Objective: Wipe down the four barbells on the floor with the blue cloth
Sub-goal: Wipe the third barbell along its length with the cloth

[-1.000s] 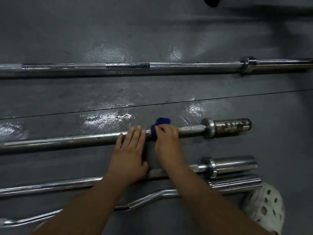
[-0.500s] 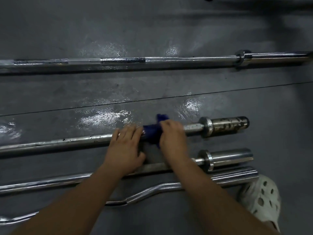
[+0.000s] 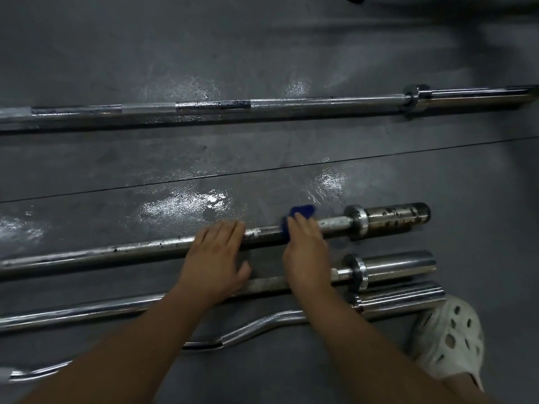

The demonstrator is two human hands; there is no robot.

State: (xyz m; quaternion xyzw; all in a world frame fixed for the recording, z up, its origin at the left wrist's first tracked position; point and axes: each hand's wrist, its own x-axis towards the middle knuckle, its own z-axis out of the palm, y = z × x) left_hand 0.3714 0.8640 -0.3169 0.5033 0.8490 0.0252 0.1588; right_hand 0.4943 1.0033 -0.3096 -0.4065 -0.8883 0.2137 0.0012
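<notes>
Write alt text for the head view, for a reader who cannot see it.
A person's right hand holds a blue cloth on a rust-spotted barbell near its sleeve, while the left hand rests flat on it. A long barbell lies beyond it, a straight bar and a curl bar nearer.

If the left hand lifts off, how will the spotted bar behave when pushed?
It would probably roll: the bar is round and lies on a glossy floor, the left hand flat on it. It looks like steel, so likely stiff and heavy to lift.
</notes>
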